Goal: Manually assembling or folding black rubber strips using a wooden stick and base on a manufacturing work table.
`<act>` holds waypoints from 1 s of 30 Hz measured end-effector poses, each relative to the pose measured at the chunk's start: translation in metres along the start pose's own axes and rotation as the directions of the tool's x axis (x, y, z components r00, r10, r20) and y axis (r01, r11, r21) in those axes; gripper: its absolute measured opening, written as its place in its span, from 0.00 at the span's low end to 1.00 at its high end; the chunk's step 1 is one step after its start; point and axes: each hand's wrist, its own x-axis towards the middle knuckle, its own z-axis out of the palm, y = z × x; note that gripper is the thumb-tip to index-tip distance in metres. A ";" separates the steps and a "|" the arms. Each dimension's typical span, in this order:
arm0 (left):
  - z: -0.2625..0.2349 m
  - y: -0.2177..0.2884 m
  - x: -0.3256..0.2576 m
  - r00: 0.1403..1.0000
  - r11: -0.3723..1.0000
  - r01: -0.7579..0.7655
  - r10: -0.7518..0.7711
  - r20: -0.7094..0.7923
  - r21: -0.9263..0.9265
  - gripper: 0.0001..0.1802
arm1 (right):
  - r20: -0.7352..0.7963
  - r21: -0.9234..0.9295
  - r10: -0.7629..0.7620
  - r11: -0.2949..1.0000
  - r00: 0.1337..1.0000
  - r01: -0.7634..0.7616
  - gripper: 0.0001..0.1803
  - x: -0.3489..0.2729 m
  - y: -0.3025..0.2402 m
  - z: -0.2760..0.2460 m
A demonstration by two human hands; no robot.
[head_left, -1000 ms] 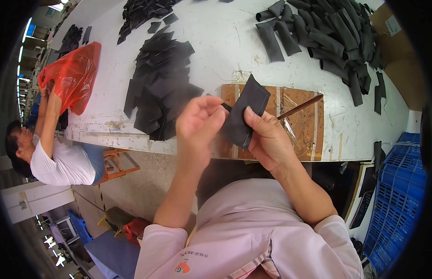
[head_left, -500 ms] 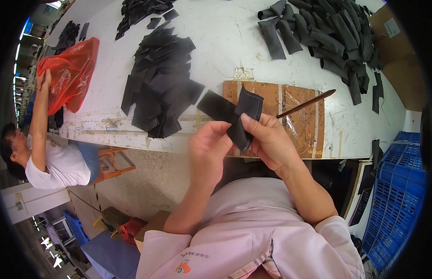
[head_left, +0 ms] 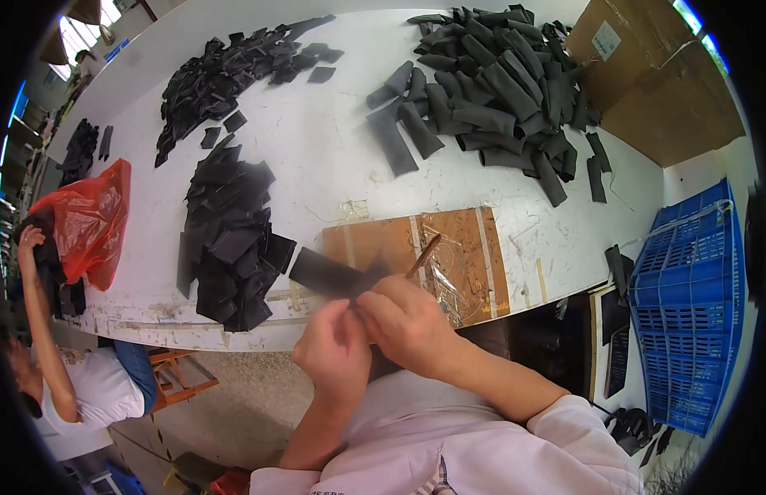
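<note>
My left hand (head_left: 333,346) is closed in a pinch at the near edge of a small black fabric piece (head_left: 372,280), which is blurred by motion. Close against it, my right hand (head_left: 407,322) grips the same piece from the other side, its fingers curled and knuckles up. A pointed brown stick (head_left: 424,254) juts out beyond the right hand and seems held in it. Just left of the fabric lies a flat black strip (head_left: 321,271); whether it joins the held piece I cannot tell. Under the stick is a taped cardboard sheet (head_left: 473,264) at the table's front edge.
Flat black pieces form a pile (head_left: 230,247) at left, with another heap (head_left: 226,74) behind. Black fabric tubes (head_left: 498,91) are heaped far right beside a cardboard box (head_left: 659,91). A blue crate (head_left: 688,305) stands right. A co-worker (head_left: 94,379) handles a red bag (head_left: 90,219) at left.
The view has shifted, showing more of the table's far side. My hands have come closer together and the right has turned knuckles up. The stick now points more steeply away from me.
</note>
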 end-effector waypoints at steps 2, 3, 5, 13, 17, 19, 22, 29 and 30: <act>0.005 -0.002 0.001 0.940 0.862 0.293 -0.338 -0.038 -0.413 0.05 | -0.034 -0.064 -0.035 0.997 0.999 0.032 0.10 0.002 0.000 0.004; 0.002 -0.002 0.007 0.889 0.733 0.413 -0.455 0.061 -0.540 0.11 | -0.039 -0.064 0.021 0.998 0.999 -0.024 0.10 0.002 0.003 0.005; -0.005 -0.002 0.018 0.825 0.464 0.514 -0.498 0.267 -0.721 0.10 | -0.066 -0.021 0.106 0.994 0.992 -0.107 0.08 0.000 0.011 0.006; -0.009 -0.010 0.012 0.807 0.430 0.588 -0.377 0.455 -0.685 0.12 | 0.757 0.650 0.395 -0.375 0.520 -0.661 0.04 -0.007 0.008 -0.011; 0.010 -0.011 0.001 0.944 0.847 0.307 -0.330 0.025 -0.434 0.08 | 0.751 0.656 0.365 -0.321 0.551 -0.683 0.06 -0.007 0.005 -0.009; 0.000 -0.001 0.006 0.894 0.728 0.436 -0.416 0.164 -0.529 0.08 | 0.663 0.714 0.431 -0.118 0.612 -0.690 0.08 -0.011 0.008 -0.005; -0.007 0.002 0.013 0.802 0.467 0.591 -0.429 0.417 -0.657 0.10 | 0.649 0.728 0.494 -0.185 0.578 -0.660 0.08 -0.018 0.018 -0.010; -0.022 0.019 0.014 0.631 -0.331 0.762 0.193 0.751 -0.556 0.25 | 0.536 0.843 0.363 -0.186 0.762 -0.504 0.04 -0.014 0.006 -0.027; -0.019 0.022 0.010 0.707 0.039 0.706 0.030 0.707 -0.707 0.22 | 0.501 0.865 0.425 -0.204 0.754 -0.459 0.05 -0.015 0.009 -0.030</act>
